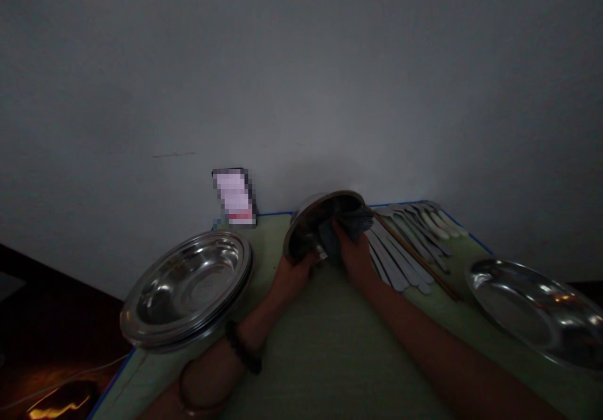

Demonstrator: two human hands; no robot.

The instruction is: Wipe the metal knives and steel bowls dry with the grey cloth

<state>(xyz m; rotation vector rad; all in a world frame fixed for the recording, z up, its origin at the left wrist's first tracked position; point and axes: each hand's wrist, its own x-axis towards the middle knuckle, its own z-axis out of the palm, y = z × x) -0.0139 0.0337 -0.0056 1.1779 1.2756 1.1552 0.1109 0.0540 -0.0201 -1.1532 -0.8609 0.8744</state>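
Note:
A metal bowl is tilted up on its side above the green tabletop, its hollow turned towards me. My left hand grips its lower left rim. Inside the bowl, my right hand is closed on a dark cloth and presses it against the inner wall. Part of the cloth bunches out past the bowl's right rim. The fingertips of both hands are partly hidden by dimness and by the bowl. Just right of my right hand lie several flat metal utensil handles.
A stack of shiny metal basins stands on the left of the green table. Another metal basin sits at the right. Wooden chopsticks and several spoons lie at the back right. A phone leans against the wall.

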